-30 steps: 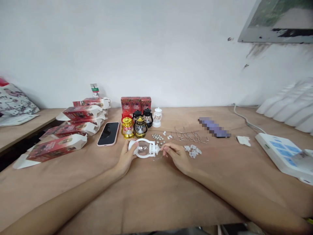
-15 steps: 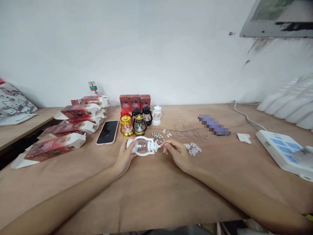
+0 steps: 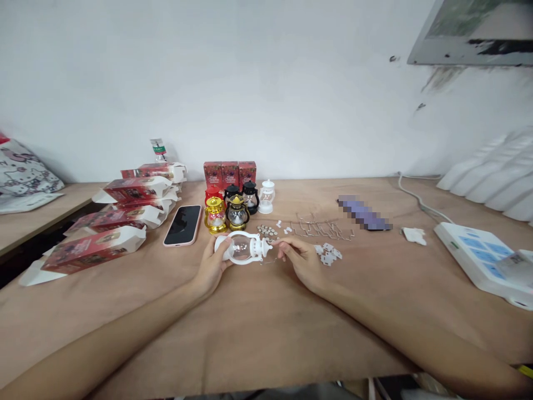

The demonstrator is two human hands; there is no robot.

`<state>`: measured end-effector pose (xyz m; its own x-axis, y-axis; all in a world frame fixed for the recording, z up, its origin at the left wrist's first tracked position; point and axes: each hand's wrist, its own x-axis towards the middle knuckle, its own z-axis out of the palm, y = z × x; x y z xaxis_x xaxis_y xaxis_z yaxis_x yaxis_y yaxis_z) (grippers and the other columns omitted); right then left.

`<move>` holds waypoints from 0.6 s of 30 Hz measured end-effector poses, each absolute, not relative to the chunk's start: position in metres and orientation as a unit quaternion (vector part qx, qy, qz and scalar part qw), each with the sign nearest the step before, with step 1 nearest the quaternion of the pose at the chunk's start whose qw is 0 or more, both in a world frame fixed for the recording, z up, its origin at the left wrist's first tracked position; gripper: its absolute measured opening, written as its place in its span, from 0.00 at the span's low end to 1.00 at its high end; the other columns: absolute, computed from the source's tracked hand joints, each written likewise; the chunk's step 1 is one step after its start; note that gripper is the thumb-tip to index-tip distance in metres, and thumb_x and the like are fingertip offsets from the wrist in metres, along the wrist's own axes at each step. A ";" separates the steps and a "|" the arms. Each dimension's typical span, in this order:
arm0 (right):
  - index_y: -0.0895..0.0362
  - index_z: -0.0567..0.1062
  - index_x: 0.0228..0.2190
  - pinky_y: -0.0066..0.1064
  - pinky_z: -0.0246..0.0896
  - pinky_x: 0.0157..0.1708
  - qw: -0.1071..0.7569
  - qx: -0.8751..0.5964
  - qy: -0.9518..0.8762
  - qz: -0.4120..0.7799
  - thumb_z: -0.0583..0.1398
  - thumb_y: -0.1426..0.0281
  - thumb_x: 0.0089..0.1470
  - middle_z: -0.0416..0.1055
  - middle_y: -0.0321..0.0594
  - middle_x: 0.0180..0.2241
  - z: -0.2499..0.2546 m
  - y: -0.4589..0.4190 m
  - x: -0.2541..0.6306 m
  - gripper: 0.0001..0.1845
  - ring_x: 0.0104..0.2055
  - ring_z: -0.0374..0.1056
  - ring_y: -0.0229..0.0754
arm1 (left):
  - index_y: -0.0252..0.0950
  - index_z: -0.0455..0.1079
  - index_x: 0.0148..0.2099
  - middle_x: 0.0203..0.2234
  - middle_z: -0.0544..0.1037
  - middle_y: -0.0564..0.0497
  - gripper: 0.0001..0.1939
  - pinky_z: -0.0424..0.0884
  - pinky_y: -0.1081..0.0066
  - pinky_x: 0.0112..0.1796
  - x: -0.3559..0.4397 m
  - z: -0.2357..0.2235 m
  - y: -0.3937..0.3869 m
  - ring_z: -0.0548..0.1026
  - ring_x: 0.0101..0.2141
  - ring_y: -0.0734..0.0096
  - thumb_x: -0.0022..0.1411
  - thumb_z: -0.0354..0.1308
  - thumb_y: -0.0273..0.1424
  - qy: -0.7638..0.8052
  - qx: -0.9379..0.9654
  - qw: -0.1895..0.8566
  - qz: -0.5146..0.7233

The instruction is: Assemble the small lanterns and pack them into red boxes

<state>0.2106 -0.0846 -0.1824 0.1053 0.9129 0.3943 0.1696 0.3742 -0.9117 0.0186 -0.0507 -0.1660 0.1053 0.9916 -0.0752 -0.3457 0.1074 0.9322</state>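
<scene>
Two bare hands at work over a brown-covered table (image 3: 250, 333). The left hand (image 3: 211, 265) grips a white lantern (image 3: 245, 248) by its base, the fingers closed around it. The lantern is held on its side between the two hands, its clear globe in the middle and its cap pointing toward the right hand (image 3: 307, 264). The right thumb and forefinger are pressed together just beside the tip of the cap, pinching a thin wire (image 3: 268, 262) that passes near the lantern's collar; the exact point of contact is too small to make out.

Beyond the held lantern are small round cells (image 3: 267, 231) and, to their right, a tangle of bent wires (image 3: 321, 228). Flat white pieces (image 3: 328, 255) lie in a loose pile near the right hand. Behind the cells, lanterns stand upright: a gold lantern (image 3: 216, 215) and a black-and-gold lantern (image 3: 237, 214) in front, with red, black and white ones behind. Three red boxes (image 3: 230, 174) stand by the wall. To the left lie a phone (image 3: 182, 225) and opened red cartons (image 3: 94, 250); to the right, a white power strip (image 3: 462, 244).
</scene>
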 end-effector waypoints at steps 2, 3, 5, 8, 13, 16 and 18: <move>0.54 0.77 0.27 0.30 0.62 0.25 0.584 -0.458 -0.590 0.319 0.57 0.50 0.50 0.68 0.35 0.20 -0.182 -0.085 0.210 0.21 0.23 0.63 0.37 | 0.35 0.65 0.37 0.33 0.73 0.52 0.15 0.77 0.63 0.35 0.019 -0.166 -0.051 0.74 0.33 0.71 0.49 0.63 0.35 0.401 0.400 0.629 0.533; 0.54 0.77 0.28 0.30 0.61 0.25 0.586 -0.457 -0.589 0.318 0.57 0.50 0.50 0.68 0.35 0.20 -0.181 -0.085 0.210 0.20 0.24 0.63 0.37 | 0.35 0.65 0.37 0.33 0.73 0.52 0.15 0.77 0.64 0.35 0.019 -0.165 -0.051 0.74 0.33 0.71 0.49 0.63 0.35 0.401 0.399 0.632 0.530; 0.54 0.77 0.28 0.30 0.62 0.25 0.589 -0.457 -0.587 0.316 0.57 0.52 0.50 0.68 0.35 0.20 -0.181 -0.085 0.211 0.19 0.24 0.63 0.37 | 0.36 0.65 0.38 0.34 0.74 0.52 0.15 0.77 0.64 0.35 0.019 -0.165 -0.052 0.74 0.33 0.71 0.49 0.63 0.34 0.399 0.398 0.637 0.526; 0.54 0.77 0.29 0.30 0.62 0.26 0.584 -0.460 -0.591 0.313 0.57 0.53 0.51 0.68 0.35 0.20 -0.181 -0.084 0.211 0.19 0.24 0.63 0.37 | 0.36 0.65 0.38 0.34 0.74 0.51 0.15 0.77 0.64 0.35 0.019 -0.165 -0.053 0.74 0.34 0.71 0.50 0.63 0.35 0.397 0.403 0.642 0.517; 0.54 0.77 0.27 0.30 0.62 0.26 0.581 -0.463 -0.593 0.310 0.57 0.53 0.51 0.68 0.35 0.20 -0.182 -0.084 0.212 0.19 0.25 0.63 0.38 | 0.36 0.64 0.37 0.35 0.74 0.51 0.15 0.77 0.62 0.37 0.019 -0.167 -0.052 0.74 0.35 0.70 0.49 0.63 0.35 0.398 0.408 0.638 0.518; 0.54 0.76 0.26 0.30 0.61 0.26 0.583 -0.458 -0.594 0.313 0.56 0.52 0.52 0.67 0.35 0.19 -0.182 -0.084 0.212 0.19 0.24 0.63 0.38 | 0.35 0.64 0.37 0.36 0.74 0.51 0.15 0.76 0.62 0.38 0.019 -0.167 -0.052 0.74 0.37 0.69 0.49 0.63 0.36 0.398 0.398 0.629 0.536; 0.54 0.76 0.26 0.31 0.61 0.26 0.585 -0.456 -0.591 0.316 0.56 0.53 0.51 0.67 0.35 0.19 -0.182 -0.084 0.212 0.19 0.24 0.63 0.38 | 0.36 0.64 0.37 0.36 0.74 0.51 0.15 0.76 0.62 0.39 0.019 -0.167 -0.052 0.74 0.37 0.69 0.48 0.63 0.36 0.398 0.399 0.627 0.538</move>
